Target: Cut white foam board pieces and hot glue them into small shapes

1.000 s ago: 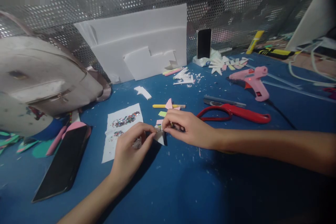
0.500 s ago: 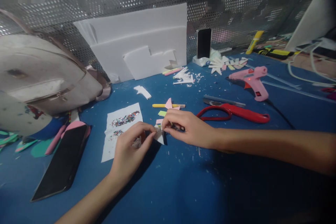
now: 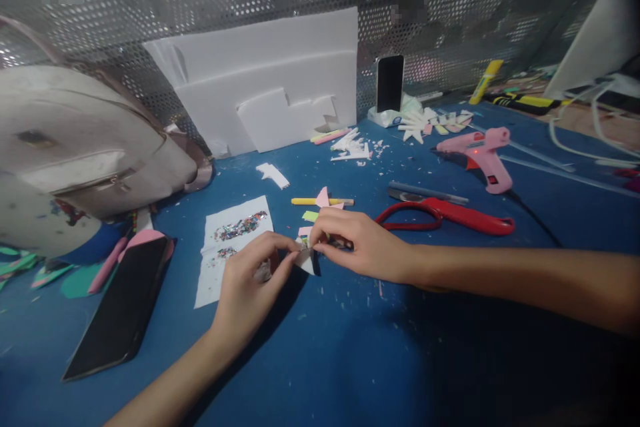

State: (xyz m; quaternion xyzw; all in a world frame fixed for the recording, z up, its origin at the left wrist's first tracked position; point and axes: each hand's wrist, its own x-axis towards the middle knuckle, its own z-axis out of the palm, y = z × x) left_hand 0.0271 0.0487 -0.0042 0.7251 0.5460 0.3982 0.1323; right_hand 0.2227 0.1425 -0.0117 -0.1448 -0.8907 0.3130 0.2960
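At the blue-topped desk (image 3: 320, 353): your two bare hands meet at a small, white, pointed piece of sheet material (image 3: 306, 264), in the middle of the work area.
Left hand (image 3: 255, 280): thumb and forefinger clamp the piece in a pinching grip.
Right hand (image 3: 367, 243): fingertips bunch beside the piece's upper edge; whether that grip is clamped on anything, you cannot tell.
Glitter: loose multicoloured flakes (image 3: 243, 225) lie on a creased white paper sheet (image 3: 206, 288), partly behind your left hand.
Yellow pen (image 3: 303, 201): beyond your fingers, crossed by a pink scrap (image 3: 323, 197).
Glue gun: pink plastic (image 3: 495, 163), well apart, at right.
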